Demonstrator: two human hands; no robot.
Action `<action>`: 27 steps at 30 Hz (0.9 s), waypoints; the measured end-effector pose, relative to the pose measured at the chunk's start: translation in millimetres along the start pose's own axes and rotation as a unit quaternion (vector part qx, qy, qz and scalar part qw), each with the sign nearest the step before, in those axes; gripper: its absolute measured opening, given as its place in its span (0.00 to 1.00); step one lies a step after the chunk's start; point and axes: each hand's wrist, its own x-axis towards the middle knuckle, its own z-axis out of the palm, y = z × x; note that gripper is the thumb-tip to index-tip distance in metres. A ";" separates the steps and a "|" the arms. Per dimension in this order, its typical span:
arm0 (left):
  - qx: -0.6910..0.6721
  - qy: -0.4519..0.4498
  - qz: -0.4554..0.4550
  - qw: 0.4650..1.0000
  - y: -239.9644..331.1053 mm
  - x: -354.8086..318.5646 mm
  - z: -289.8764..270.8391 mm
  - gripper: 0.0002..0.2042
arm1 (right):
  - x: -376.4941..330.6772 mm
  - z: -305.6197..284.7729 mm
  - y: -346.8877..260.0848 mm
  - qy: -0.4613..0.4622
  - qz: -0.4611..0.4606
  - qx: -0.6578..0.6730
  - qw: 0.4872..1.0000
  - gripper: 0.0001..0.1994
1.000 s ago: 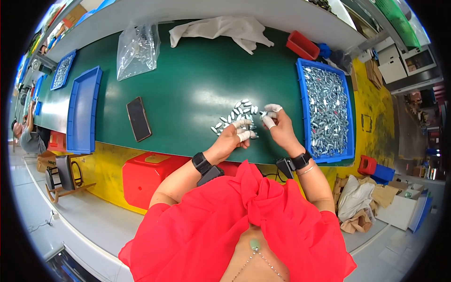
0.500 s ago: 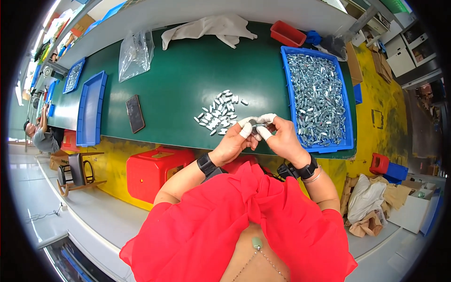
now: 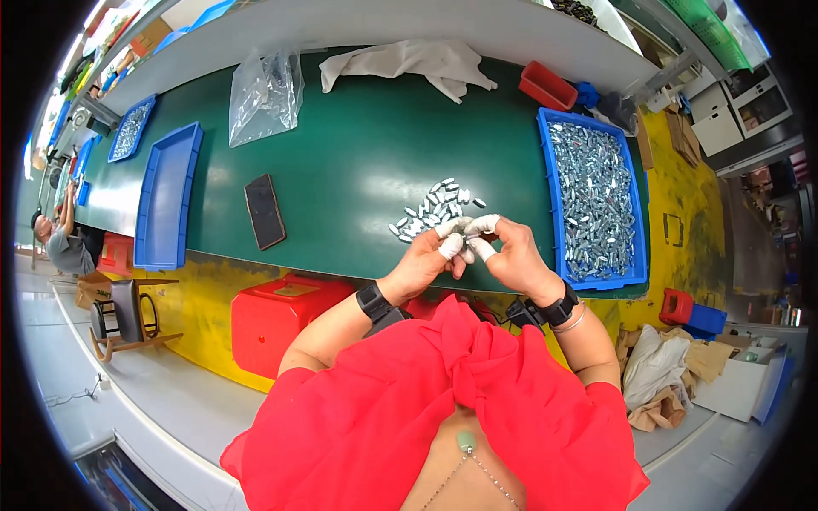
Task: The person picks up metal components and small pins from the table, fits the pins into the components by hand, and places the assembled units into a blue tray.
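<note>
Two bare hands at work over the near part of a green tabletop (image 3: pixel 358 162). Grip: the left hand (image 3: pixel 422 262) and the right hand (image 3: pixel 521 260) meet fingertip to fingertip, both narrowed to a pinch on one small metal piece (image 3: pixel 464 234), mostly hidden between them. White covers (image 3: pixel 451 246) wrap several fingertips. The chief hazard is judged to be a slip: the covers probably dull the touch, and a small, smooth piece could roll out of so fine a pinch. Since the hands stand close to the near edge, a dropped piece could fall to the floor; dropped on the far side, it could be lost among its like.

Just beyond the fingers, slightly left, lies a loose pile of similar pieces (image 3: pixel 417 223), one layer deep for the most part. A stray piece (image 3: pixel 480 203) rests just right of it, near the right hand; a careless sweep of the fingers could scatter either.

Farther right stands a blue tray (image 3: pixel 605 282), heaped with metal pieces; a knock from the right forearm could spill some over its rim. Well to the left, a phone (image 3: pixel 265 211) lies flat, apart from the pile and at little apparent risk.
</note>
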 end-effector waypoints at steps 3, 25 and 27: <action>0.028 0.014 0.033 0.999 1.5 -3.1 -13.4 0.23 | 6.6 10.5 -9.9 -0.040 0.139 0.057 0.988 0.06; 0.142 0.096 0.138 0.976 -39.6 25.5 69.7 0.26 | -35.4 -43.2 45.8 -0.022 0.125 0.172 0.977 0.06; 0.134 0.094 0.136 0.977 -39.6 24.4 73.2 0.26 | -33.3 -48.2 46.2 -0.048 0.139 0.166 0.975 0.06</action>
